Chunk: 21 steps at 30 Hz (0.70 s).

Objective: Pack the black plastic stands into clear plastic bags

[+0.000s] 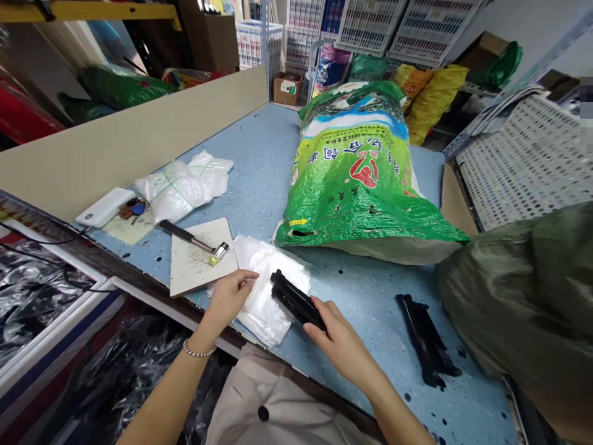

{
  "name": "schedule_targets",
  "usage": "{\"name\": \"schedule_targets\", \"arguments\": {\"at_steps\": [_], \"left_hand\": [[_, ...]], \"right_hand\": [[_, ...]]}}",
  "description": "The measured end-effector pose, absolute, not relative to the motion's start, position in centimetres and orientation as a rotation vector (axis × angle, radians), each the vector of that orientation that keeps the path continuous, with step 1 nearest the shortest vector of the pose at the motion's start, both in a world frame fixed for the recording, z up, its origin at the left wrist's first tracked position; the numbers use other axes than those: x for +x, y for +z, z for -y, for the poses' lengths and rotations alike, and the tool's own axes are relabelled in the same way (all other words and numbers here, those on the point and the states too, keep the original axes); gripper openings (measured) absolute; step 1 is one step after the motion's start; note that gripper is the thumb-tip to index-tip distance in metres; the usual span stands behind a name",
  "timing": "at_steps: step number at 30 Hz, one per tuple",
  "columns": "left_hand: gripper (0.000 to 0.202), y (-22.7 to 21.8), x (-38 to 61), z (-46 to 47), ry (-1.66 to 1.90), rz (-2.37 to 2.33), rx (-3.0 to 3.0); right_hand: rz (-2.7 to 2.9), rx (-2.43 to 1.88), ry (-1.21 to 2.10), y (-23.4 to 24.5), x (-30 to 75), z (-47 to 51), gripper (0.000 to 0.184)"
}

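Note:
My right hand [340, 339] is closed around a long black plastic part [295, 301], holding it over a stack of clear plastic bags [264, 290] on the blue table [370, 296]. My left hand [230, 292] pinches the edge of the top bag at the stack's left side. A second black plastic piece [425, 339] lies on the table to the right, untouched.
A small hammer [192, 240] rests on a pale board [197, 259]. Behind it lie bundled clear bags [183, 185], a white power bank [105, 207] and keys. A large green woven sack [356, 179] fills the table's middle; a dark green bag [523, 296] sits at right.

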State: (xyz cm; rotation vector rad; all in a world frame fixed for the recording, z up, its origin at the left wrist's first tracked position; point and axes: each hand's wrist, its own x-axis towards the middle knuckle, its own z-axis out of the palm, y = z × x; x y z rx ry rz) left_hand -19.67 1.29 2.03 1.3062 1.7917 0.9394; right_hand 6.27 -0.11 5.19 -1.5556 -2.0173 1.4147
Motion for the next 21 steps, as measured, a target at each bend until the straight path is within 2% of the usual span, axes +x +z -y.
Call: {"name": "schedule_targets", "arguments": {"at_steps": [6, 9, 12, 15, 21], "left_hand": [[0.044, 2.7, -19.5, -1.0, 0.938, -1.681, 1.294], [0.031, 2.7, -19.4, -1.1, 0.982, -1.685, 1.350], [0.023, 2.1, -19.2, -1.3, 0.977, -1.686, 1.329], [0.024, 1.2, -19.3, -1.6, 0.961, -1.756, 1.477], [0.045, 1.9, -19.4, -0.8, 0.849, -1.889, 2.055]], "right_hand": [[2.095, -1.485, 1.409, 5.4, 6.5, 0.3, 0.055], [2.002, -1.556, 1.364, 5.3, 6.8, 0.3, 0.054], [1.850, -1.410, 1.605, 5.2, 6.4, 0.3, 0.055], [1.729, -1.357, 1.790, 4.8, 5.9, 0.4, 0.055], [1.900, -1.405, 1.477, 4.3, 5.7, 0.2, 0.047]]}}
